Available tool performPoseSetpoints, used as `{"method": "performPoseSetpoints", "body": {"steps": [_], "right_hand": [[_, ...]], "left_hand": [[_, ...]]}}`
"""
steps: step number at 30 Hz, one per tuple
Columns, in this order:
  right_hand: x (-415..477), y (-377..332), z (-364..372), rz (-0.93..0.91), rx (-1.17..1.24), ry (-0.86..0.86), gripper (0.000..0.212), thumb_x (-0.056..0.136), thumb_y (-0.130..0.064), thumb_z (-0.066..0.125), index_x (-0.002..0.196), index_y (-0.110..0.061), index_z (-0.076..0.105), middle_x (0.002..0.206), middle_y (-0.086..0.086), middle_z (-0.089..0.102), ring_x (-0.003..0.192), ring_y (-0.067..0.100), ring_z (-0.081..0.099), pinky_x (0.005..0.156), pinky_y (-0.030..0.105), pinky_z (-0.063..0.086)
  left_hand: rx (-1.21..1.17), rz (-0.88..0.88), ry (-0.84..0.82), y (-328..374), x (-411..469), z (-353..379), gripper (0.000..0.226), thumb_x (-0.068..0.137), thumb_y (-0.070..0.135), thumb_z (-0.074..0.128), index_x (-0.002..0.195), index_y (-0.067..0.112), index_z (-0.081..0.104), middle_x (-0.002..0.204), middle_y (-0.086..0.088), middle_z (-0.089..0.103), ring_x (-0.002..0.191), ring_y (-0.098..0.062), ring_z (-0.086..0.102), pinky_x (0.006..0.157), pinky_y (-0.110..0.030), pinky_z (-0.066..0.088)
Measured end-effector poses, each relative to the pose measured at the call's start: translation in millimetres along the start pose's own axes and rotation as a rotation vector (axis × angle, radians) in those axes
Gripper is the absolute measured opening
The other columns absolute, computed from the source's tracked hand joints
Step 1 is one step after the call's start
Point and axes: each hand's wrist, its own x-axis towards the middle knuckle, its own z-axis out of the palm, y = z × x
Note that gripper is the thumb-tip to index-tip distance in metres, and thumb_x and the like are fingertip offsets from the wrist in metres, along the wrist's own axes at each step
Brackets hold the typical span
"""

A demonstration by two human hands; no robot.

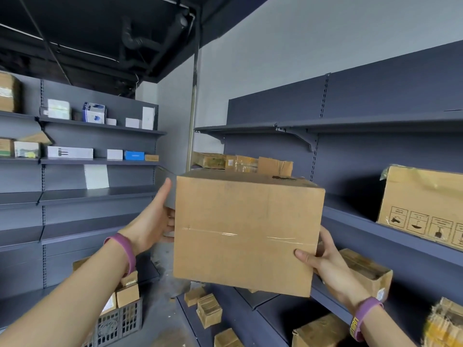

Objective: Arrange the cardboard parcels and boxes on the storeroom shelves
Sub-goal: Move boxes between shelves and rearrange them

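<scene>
We hold the plain brown taped cardboard box [246,234] aloft between both hands: left hand [152,221] gripping its left side, right hand [323,259] its lower right corner. The dark grey metal shelf [390,236] lies just beyond, rightward.

Box [246,234] in front of me, btwn my hands: left hand [150,221] on its left side, right hand [323,261] at its lower-rt corner. Behind it, parcels [240,162] on the rt shelving [375,126]; carton [423,206] on a shelf further rt. Crate [120,321] on floor, lower left, w/ packets [127,294] in it.
</scene>
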Motion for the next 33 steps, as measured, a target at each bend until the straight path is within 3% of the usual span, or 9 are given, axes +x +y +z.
{"method": "performPoseSetpoints", "body": {"steps": [4,9,13,15,18,21,28,30,33], "right_hand": [[0.3,4.5,2.9,-0.067,-0.047,0.044,0.071,0.071,0.002,0.084,0.122,-0.03,0.047,0.117,0.005,0.065,0.113,0.025,0.061,0.093,0.046,0.051],[3.2,8.0,6.2,-0.127,-0.15,0.098,0.065,0.075,0.021,0.07,0.112,-0.026,0.045,0.116,0.0,0.06,0.115,0.022,0.057,0.092,0.04,0.049],[6.6,16.5,6.6,-0.123,-0.574,0.28,0.053,0.084,-0.005,0.075,0.122,-0.026,0.044,0.11,0.007,0.048,0.106,0.029,0.047,0.097,0.047,0.042],[4.2,12.7,8.4,-0.071,-0.698,0.252,0.047,0.094,-0.021,0.067,0.133,-0.022,0.042,0.107,0.008,0.045,0.095,0.024,0.048,0.089,0.037,0.043],[-1.2,1.7,19.3,0.1,-0.346,0.082,0.043,0.098,-0.024,0.061,0.136,-0.022,0.041,0.108,0.0,0.06,0.089,0.013,0.065,0.067,0.021,0.054],[0.1,3.1,25.0,0.147,0.096,0.031,0.063,0.083,-0.018,0.076,0.135,-0.021,0.04,0.122,0.01,0.065,0.098,0.024,0.073,0.076,0.031,0.061],[1.2,10.9,57.6,0.094,0.627,0.043,0.11,0.042,-0.023,0.1,0.138,-0.024,0.046,0.132,0.017,0.06,0.108,0.04,0.068,0.086,0.046,0.059],[-1.0,9.2,70.9,0.126,0.748,0.01,0.091,0.054,-0.029,0.096,0.132,-0.02,0.05,0.132,0.018,0.06,0.11,0.045,0.065,0.088,0.052,0.056],[-2.4,4.0,84.4,0.158,0.821,-0.012,0.056,0.08,-0.038,0.063,0.131,-0.017,0.053,0.129,0.025,0.062,0.113,0.047,0.063,0.089,0.056,0.053]], "left_hand": [[-0.04,-0.123,-0.076,-1.7,-1.9,-3.3,0.097,0.071,0.093,0.026,0.141,0.027,0.042,0.126,-0.021,0.067,0.119,-0.039,0.06,0.094,-0.064,0.048],[-0.209,-0.125,-0.071,-8.7,-10.0,3.3,0.064,0.085,0.063,0.055,0.135,0.023,0.051,0.127,-0.016,0.064,0.109,-0.042,0.062,0.083,-0.074,0.049],[-0.362,-0.091,-0.14,-19.8,-12.7,5.4,0.056,0.085,0.042,0.065,0.136,0.021,0.054,0.135,-0.015,0.062,0.123,-0.041,0.06,0.082,-0.062,0.057],[-0.526,-0.067,-0.135,-27.2,-12.1,9.9,0.057,0.082,0.028,0.07,0.136,0.017,0.054,0.138,-0.02,0.058,0.116,-0.052,0.06,0.08,-0.053,0.059],[-0.674,-0.022,-0.106,-40.0,-9.0,14.2,0.084,0.06,0.017,0.093,0.133,0.009,0.053,0.138,-0.027,0.053,0.109,-0.062,0.059,0.078,-0.049,0.058],[-0.727,0.037,-0.129,-45.3,-9.0,20.0,0.113,0.029,0.015,0.104,0.13,0.003,0.054,0.131,-0.031,0.06,0.113,-0.059,0.059,0.079,-0.049,0.058],[-0.738,0.184,-0.132,-39.3,-9.8,31.7,0.084,0.058,0.011,0.095,0.129,-0.007,0.054,0.133,-0.024,0.062,0.124,-0.042,0.059,0.089,-0.045,0.057],[-0.727,0.188,-0.104,-38.6,-10.4,37.5,0.061,0.078,0.006,0.071,0.134,-0.008,0.051,0.133,-0.024,0.062,0.122,-0.04,0.061,0.09,-0.042,0.058],[-0.701,0.189,-0.099,-39.8,-11.7,44.2,0.059,0.083,0.001,0.063,0.139,-0.005,0.047,0.131,-0.024,0.063,0.119,-0.038,0.064,0.092,-0.042,0.057]]}}
